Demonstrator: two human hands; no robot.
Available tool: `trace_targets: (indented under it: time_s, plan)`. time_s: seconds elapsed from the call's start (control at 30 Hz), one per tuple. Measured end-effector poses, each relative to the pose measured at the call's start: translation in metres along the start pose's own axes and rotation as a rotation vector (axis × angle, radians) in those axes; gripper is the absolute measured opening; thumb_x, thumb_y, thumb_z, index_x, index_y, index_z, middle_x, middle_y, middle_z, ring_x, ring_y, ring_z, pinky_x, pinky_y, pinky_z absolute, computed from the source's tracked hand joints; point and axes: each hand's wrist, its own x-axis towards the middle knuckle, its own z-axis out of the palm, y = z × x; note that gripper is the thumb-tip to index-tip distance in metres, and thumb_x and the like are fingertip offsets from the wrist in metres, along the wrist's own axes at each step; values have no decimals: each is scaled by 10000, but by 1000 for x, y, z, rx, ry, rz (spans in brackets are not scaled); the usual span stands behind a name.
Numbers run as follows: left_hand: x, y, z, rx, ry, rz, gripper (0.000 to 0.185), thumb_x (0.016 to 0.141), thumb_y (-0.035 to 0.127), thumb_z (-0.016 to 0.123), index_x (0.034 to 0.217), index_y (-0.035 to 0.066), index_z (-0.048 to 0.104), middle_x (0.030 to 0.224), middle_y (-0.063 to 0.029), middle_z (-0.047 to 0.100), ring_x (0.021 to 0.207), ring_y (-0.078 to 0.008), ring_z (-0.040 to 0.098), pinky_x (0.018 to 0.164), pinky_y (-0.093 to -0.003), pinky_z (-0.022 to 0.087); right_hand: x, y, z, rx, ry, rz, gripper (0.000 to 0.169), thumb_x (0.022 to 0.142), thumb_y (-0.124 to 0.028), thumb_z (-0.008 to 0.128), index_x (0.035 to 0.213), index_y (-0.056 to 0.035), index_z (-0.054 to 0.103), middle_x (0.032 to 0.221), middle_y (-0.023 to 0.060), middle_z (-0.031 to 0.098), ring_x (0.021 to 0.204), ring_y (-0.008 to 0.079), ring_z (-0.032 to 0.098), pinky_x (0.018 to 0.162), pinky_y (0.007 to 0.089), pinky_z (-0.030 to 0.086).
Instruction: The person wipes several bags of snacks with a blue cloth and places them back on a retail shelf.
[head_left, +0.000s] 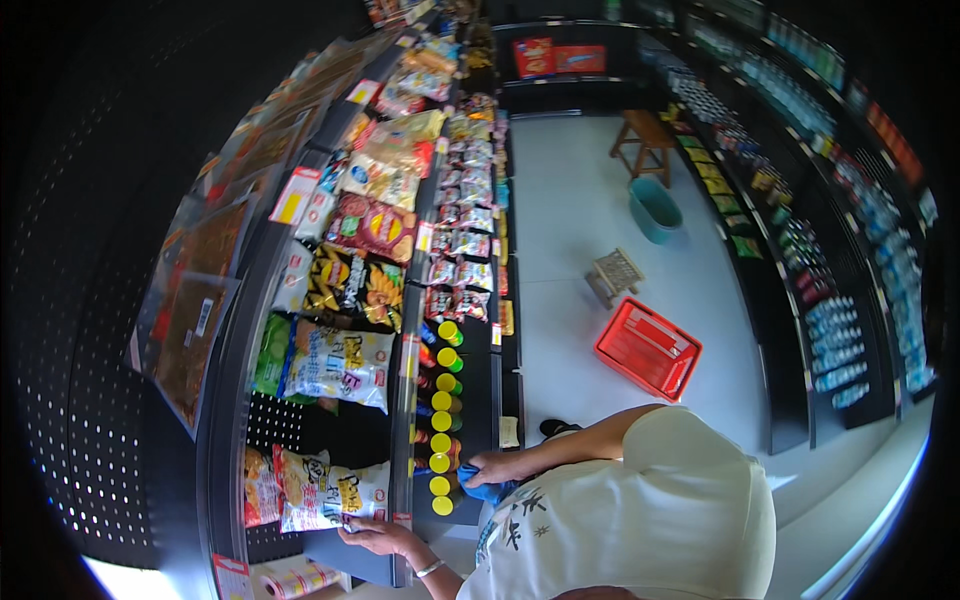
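Note:
My left hand (375, 536) is at the lower shelf end, its fingertips on the near side edge of a white snack bag (322, 491). A bracelet circles that wrist. My right hand (495, 469) grips a bunched blue cloth (484, 489) beside a row of yellow-capped containers (441, 421). Left of the white bag stands a red and white snack bag (260, 487). Across a gap on the same shelf are another white snack bag (341, 360) and a green one (271, 352). Black (352, 285) and dark red (373, 225) chip bags stand beyond them.
A red plastic crate (649, 349), a small woven-top stool (616, 274), a teal tub (655, 210) and a wooden stool (645, 139) stand on the aisle floor. Bottle shelves (795, 442) line the far right. A shelf rail (405, 450) edges the snack shelf.

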Motion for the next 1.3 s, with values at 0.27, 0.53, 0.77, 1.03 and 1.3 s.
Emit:
trace_targets:
  time_s: [0.27,0.53,0.77,1.03,1.3]
  plan:
    - [3,10,4,-64,-19,84,670,1030,618,322,1386,61,437,1255,-226,576,1006,-385,666,736,-487,571,16,40,18,-124,141,-161,440,881,-387,715,1051,8,624,943,183,692,849,265,676,760,403,521]
    - [4,-4,4,-20,15,56,666,1030,618,312,1396,73,424,1205,-218,616,899,-357,697,649,-440,597,39,33,-11,-339,110,-243,479,921,-437,672,1012,26,587,912,233,676,821,300,680,745,433,518]
    - [-11,33,1,-241,86,-103,478,1047,280,545,1426,12,430,1150,-127,625,957,-206,595,868,-327,496,52,-6,-57,-330,-37,-235,366,894,-386,698,883,-27,625,800,165,668,761,270,683,718,425,523]
    - [-10,43,0,-36,217,43,386,1004,283,522,1303,39,510,1036,-202,662,870,-390,668,754,-431,520,97,5,-83,-291,-301,-241,430,924,-351,677,1131,23,642,1006,167,711,929,236,679,860,374,519]
    - [-8,48,-2,21,246,51,380,994,287,511,1285,43,508,979,-196,661,842,-383,661,731,-443,507,103,4,-88,-410,-538,-227,425,973,-341,630,1184,28,616,1065,153,696,969,229,662,902,353,504]
